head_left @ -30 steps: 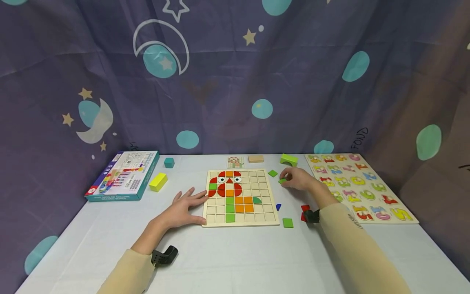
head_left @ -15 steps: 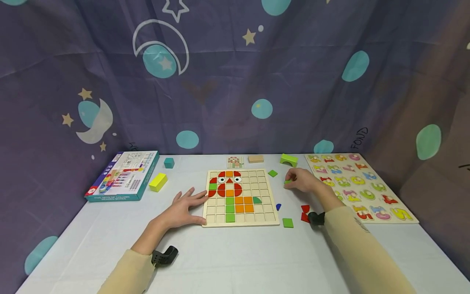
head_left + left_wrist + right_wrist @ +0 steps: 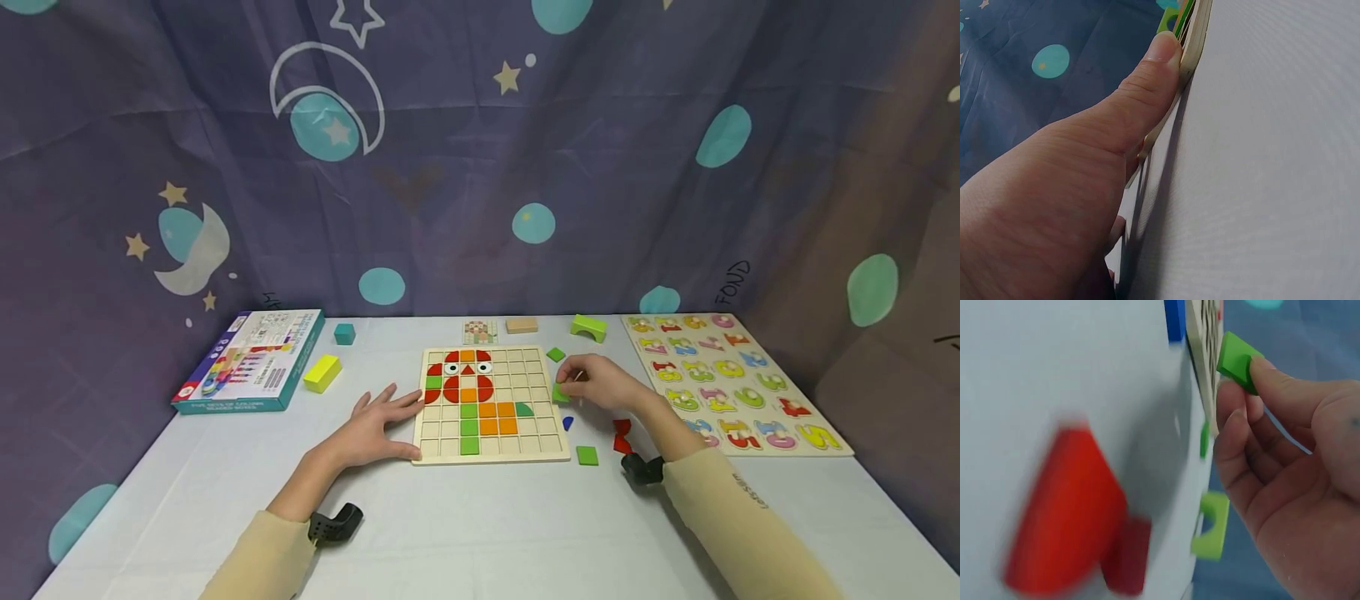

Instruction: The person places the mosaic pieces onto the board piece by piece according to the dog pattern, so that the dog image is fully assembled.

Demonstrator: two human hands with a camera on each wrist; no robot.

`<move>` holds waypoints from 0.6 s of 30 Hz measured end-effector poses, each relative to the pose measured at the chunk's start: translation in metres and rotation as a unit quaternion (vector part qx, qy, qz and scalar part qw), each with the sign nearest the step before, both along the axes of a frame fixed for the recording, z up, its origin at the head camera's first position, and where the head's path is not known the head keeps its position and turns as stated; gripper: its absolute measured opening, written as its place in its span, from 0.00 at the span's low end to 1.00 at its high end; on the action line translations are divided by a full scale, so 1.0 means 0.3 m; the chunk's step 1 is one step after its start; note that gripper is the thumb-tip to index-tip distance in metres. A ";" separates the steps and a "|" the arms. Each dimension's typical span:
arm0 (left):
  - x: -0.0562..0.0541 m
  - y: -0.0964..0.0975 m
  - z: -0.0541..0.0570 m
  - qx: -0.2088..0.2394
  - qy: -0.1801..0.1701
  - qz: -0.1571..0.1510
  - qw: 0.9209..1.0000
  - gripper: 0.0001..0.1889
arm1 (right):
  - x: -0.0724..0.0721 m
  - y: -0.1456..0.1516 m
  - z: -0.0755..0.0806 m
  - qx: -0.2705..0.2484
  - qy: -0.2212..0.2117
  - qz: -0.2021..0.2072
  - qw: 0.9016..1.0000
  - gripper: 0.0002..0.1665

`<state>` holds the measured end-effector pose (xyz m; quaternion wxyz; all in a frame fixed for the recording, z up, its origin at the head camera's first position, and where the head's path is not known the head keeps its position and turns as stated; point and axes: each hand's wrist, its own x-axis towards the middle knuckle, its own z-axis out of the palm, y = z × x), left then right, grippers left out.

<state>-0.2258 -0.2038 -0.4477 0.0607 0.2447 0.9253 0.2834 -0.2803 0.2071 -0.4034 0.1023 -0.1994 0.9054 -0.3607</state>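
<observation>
My right hand [image 3: 600, 385] pinches a green square tile [image 3: 1238, 361] between thumb and fingers, just off the right edge of the wooden grid board [image 3: 525, 447]. Along the board's left edge rests my left hand [image 3: 375, 429], fingers spread and thumb [image 3: 1159, 59] touching the rim. Red, orange, green and white-eyed tiles fill part of the grid. Two orange rows [image 3: 498, 418] sit near its middle, with a dark green quarter-round tile [image 3: 524, 409] to their right. Loose on the table lie a green tile [image 3: 556, 354], another green tile [image 3: 587, 456], a blue piece [image 3: 567, 423] and red pieces [image 3: 622, 436].
A printed pattern card [image 3: 480, 332], a wooden block [image 3: 522, 325] and a green arch block [image 3: 588, 327] stand behind the board. A number puzzle [image 3: 731, 392] lies at right. At left are a box [image 3: 251, 358], a yellow block [image 3: 322, 373] and a teal cube [image 3: 344, 334].
My right hand has lifted the green tile from the table and carried it left, to the board's right edge. The left hand stays in place.
</observation>
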 end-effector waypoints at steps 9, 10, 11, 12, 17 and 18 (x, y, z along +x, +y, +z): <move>0.000 0.002 -0.005 0.003 0.007 -0.003 1.000 0.47 | 0.075 -0.121 -0.003 -0.002 -0.002 0.094 0.996 0.02; 0.000 0.001 -0.006 0.003 0.007 -0.003 1.000 0.47 | 0.080 -0.131 -0.002 0.002 0.001 0.101 0.995 0.02; 0.000 0.001 -0.005 0.002 0.006 -0.002 1.000 0.47 | 0.084 -0.139 -0.002 0.009 0.006 0.105 0.994 0.02; 0.000 0.001 -0.004 0.002 0.005 -0.001 1.000 0.47 | 0.087 -0.146 -0.002 0.014 0.010 0.107 0.994 0.02; 0.000 0.000 0.001 0.000 -0.002 0.003 1.000 0.48 | 0.095 -0.170 -0.004 0.031 0.019 0.097 0.995 0.04; 0.000 0.000 0.001 0.000 -0.002 0.002 1.000 0.48 | 0.095 -0.171 -0.005 0.033 0.021 0.096 0.995 0.04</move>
